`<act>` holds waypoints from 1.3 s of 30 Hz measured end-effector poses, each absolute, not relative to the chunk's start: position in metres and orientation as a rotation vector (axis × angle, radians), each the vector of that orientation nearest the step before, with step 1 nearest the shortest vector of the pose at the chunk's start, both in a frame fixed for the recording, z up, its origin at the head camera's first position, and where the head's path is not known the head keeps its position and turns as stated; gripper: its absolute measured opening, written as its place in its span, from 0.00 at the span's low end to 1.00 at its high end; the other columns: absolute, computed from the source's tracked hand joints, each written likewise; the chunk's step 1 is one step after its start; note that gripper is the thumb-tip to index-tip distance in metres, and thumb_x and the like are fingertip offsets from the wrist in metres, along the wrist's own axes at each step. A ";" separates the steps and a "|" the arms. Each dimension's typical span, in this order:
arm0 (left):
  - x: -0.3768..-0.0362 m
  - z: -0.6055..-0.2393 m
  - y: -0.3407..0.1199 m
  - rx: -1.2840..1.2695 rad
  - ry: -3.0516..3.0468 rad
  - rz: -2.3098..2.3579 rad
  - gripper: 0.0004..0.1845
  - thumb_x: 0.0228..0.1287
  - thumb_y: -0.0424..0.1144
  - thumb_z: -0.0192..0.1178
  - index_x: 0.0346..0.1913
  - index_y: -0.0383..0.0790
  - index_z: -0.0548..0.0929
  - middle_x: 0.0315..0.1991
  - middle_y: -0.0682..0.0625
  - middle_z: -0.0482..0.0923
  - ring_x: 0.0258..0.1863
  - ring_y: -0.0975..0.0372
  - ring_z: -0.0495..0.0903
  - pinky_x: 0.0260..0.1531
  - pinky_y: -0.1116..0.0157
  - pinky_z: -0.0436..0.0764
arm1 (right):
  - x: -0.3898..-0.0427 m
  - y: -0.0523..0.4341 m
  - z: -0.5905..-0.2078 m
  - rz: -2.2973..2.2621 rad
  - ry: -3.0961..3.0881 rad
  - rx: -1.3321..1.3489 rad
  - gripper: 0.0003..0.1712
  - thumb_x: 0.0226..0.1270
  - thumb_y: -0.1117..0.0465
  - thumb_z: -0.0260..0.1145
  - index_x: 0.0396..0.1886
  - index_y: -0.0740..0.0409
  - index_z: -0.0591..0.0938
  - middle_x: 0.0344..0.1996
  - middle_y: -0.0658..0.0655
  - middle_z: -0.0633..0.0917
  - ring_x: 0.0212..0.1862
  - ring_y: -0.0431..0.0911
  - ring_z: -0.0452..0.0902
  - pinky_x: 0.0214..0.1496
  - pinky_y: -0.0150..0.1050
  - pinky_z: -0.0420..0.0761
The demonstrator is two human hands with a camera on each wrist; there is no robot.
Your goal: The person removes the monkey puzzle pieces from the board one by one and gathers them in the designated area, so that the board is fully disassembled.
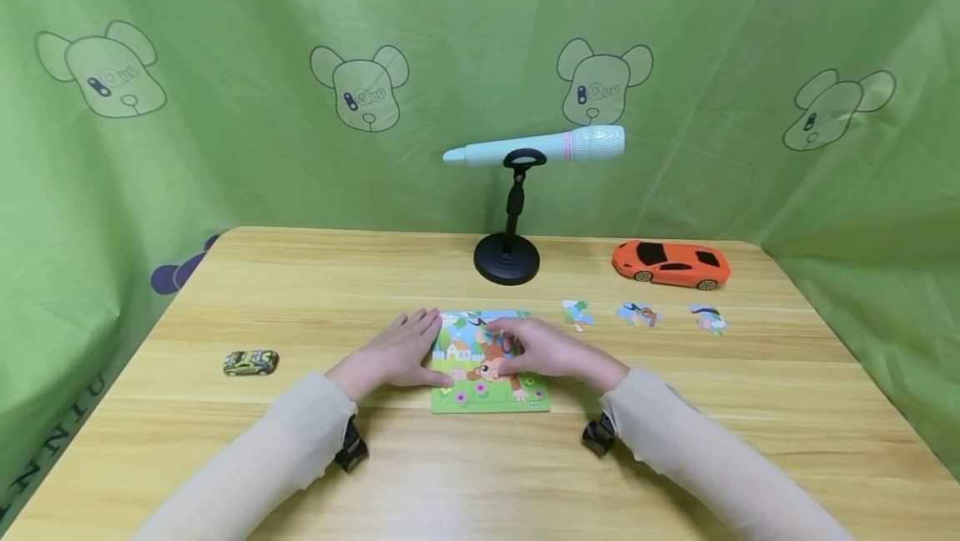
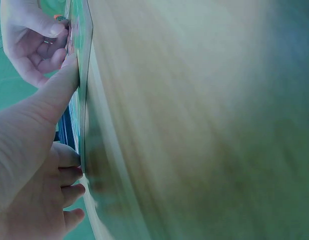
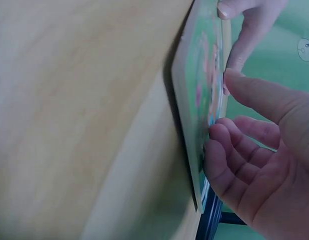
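A jigsaw puzzle board [image 1: 461,399] with a monkey, a house and flowers lies flat on the table in the head view. My left hand [image 1: 401,353] rests along its left edge, fingers straight and thumb on the picture; in the left wrist view its thumb [image 2: 59,87] presses the board's face. Over the picture's right half is my right hand [image 1: 551,348], its thumb and bent fingertips touching the monkey. The right wrist view shows a gap between that thumb [image 3: 257,97] and the loosely curled fingers, which rest at the board's surface. Part of the picture is hidden beneath this hand.
Right of the board lie three loose puzzle pieces [image 1: 577,314]. Behind them is an orange toy car [image 1: 678,267]. A light blue toy microphone [image 1: 517,149] sits on a black stand [image 1: 507,259] at the back. At left is a small patterned toy car [image 1: 251,363].
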State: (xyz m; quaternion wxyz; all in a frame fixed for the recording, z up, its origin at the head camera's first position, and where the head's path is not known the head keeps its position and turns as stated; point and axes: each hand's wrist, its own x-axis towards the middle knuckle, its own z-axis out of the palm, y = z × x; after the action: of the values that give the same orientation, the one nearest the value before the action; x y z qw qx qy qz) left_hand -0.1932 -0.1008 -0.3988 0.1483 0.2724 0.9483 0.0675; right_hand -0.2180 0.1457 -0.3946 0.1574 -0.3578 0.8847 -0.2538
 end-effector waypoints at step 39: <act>-0.194 -0.399 -0.100 0.772 2.728 0.184 0.53 0.54 0.67 0.54 0.70 0.30 0.51 0.71 0.40 0.44 0.69 0.50 0.43 0.66 0.53 0.45 | -0.221 0.141 -0.394 -0.772 2.452 -0.972 0.35 0.54 0.60 0.71 0.59 0.57 0.66 0.33 0.54 0.74 0.33 0.46 0.67 0.35 0.39 0.70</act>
State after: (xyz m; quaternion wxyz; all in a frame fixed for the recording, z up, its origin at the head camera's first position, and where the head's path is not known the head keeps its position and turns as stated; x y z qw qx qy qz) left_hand -0.1942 -0.0997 -0.3987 0.1494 0.2687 0.9494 0.0641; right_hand -0.2208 0.1412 -0.3938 0.1954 -0.3469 0.8750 -0.2754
